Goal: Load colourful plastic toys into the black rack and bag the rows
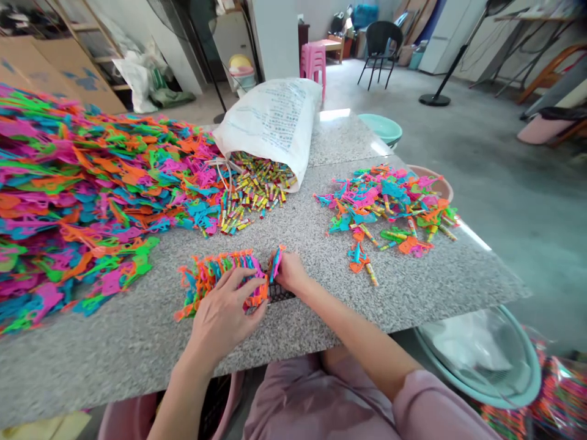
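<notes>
A row of thin plastic pieces [211,266] in orange, green, blue and pink stands packed upright on the granite table. My left hand [224,311] lies over the right end of this row, its fingers spread and curved, thumb apart, touching the end pieces. Just to the right, my right hand [290,273] pinches a few small flat plastic pieces [276,264], blue and pink with an orange tip. Beneath the right hand shows part of a black slotted rack [279,293]; the rest of it is hidden by the row and my hands.
A large heap of loose plastic pieces [92,183] covers the left side. Behind, a white sack [275,122] spills small printed tubes [257,189]. Pieces joined with tubes form a pile [385,201] at right. Basins [527,366] stand beyond the table edge [458,311].
</notes>
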Action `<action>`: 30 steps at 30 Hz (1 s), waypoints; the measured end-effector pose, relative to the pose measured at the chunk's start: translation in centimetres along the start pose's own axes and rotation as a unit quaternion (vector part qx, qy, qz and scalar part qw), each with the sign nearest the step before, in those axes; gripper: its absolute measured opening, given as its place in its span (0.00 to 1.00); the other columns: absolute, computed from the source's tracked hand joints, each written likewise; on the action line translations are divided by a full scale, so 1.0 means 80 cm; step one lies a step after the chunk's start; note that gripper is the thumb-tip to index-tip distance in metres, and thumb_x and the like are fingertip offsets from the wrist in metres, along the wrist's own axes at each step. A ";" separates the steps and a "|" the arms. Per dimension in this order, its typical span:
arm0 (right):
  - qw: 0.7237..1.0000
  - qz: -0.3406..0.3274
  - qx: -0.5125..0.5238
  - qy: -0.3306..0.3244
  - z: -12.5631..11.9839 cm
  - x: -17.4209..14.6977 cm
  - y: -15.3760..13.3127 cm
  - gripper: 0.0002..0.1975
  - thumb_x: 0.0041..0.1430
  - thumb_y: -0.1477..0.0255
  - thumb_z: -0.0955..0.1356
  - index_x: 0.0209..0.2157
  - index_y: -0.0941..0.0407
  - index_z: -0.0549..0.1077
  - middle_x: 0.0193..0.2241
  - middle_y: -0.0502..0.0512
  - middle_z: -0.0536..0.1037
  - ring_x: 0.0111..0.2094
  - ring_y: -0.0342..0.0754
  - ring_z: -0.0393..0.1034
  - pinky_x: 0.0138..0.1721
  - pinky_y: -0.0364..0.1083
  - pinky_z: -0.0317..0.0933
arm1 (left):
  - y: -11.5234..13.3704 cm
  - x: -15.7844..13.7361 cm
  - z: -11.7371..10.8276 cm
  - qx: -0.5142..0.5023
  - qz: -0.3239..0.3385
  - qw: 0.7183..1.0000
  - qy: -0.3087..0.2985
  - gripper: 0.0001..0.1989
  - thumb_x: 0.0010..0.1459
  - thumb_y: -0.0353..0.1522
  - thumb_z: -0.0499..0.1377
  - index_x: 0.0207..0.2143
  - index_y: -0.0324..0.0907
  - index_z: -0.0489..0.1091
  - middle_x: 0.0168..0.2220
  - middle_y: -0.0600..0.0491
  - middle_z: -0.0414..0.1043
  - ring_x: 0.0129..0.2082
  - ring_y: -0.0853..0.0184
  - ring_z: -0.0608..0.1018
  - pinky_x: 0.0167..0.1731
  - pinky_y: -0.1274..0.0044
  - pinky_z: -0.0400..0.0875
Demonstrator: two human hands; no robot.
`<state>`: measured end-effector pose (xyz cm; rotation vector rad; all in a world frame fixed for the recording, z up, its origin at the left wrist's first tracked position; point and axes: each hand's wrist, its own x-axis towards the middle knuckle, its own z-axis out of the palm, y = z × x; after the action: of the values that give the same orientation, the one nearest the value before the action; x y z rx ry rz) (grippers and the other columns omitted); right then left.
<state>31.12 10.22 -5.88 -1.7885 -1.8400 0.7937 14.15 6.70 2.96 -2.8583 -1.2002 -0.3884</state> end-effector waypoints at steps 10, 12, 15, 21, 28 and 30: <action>0.990 -0.048 -0.128 -0.044 -0.010 0.005 -0.026 0.12 0.65 0.74 0.63 0.43 0.53 0.77 0.37 0.60 0.82 0.38 0.51 0.77 0.38 0.44 0.63 | 0.005 0.000 0.001 0.011 -0.015 1.000 0.006 0.13 0.59 0.35 0.58 0.46 0.47 0.73 0.49 0.50 0.73 0.50 0.57 0.75 0.47 0.68 0.75; 0.992 -0.038 -0.119 -0.034 -0.009 0.003 -0.023 0.12 0.65 0.73 0.62 0.44 0.53 0.77 0.37 0.59 0.82 0.39 0.51 0.76 0.39 0.44 0.63 | 0.006 0.001 -0.001 0.014 -0.016 1.000 -0.002 0.16 0.59 0.35 0.58 0.51 0.46 0.70 0.49 0.49 0.73 0.51 0.57 0.75 0.48 0.68 0.74; 0.994 -0.039 -0.096 -0.036 -0.012 0.009 -0.023 0.11 0.65 0.72 0.64 0.38 0.54 0.79 0.37 0.59 0.81 0.43 0.51 0.75 0.41 0.43 0.63 | 0.009 0.003 -0.003 0.029 -0.006 0.999 -0.019 0.20 0.60 0.35 0.57 0.56 0.47 0.68 0.50 0.48 0.71 0.51 0.56 0.74 0.47 0.67 0.75; 0.993 0.001 -0.081 -0.083 -0.011 0.020 -0.035 0.10 0.63 0.72 0.64 0.38 0.57 0.78 0.37 0.60 0.80 0.41 0.51 0.74 0.41 0.44 0.63 | 0.008 0.009 0.000 0.055 -0.011 0.998 -0.017 0.18 0.60 0.36 0.56 0.51 0.46 0.75 0.49 0.46 0.70 0.49 0.55 0.74 0.45 0.67 0.75; 0.969 0.112 -0.100 0.197 -0.067 -0.109 0.073 0.22 0.59 0.67 0.70 0.54 0.58 0.69 0.52 0.66 0.71 0.51 0.55 0.68 0.48 0.49 0.63 | 0.007 0.011 0.004 0.046 -0.028 0.999 -0.008 0.19 0.60 0.38 0.55 0.51 0.46 0.75 0.49 0.47 0.70 0.50 0.55 0.74 0.43 0.67 0.76; 0.930 0.258 -0.148 0.216 -0.100 -0.146 0.120 0.21 0.58 0.65 0.71 0.49 0.62 0.69 0.49 0.70 0.71 0.46 0.57 0.70 0.41 0.49 0.63 | 0.007 0.012 0.004 0.040 -0.035 0.999 -0.013 0.19 0.60 0.38 0.55 0.51 0.47 0.76 0.50 0.47 0.70 0.50 0.54 0.74 0.42 0.67 0.76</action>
<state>44.25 -0.77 -5.65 -2.4571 -1.2598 0.2440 15.25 6.99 2.94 -2.7685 -1.2919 -0.2985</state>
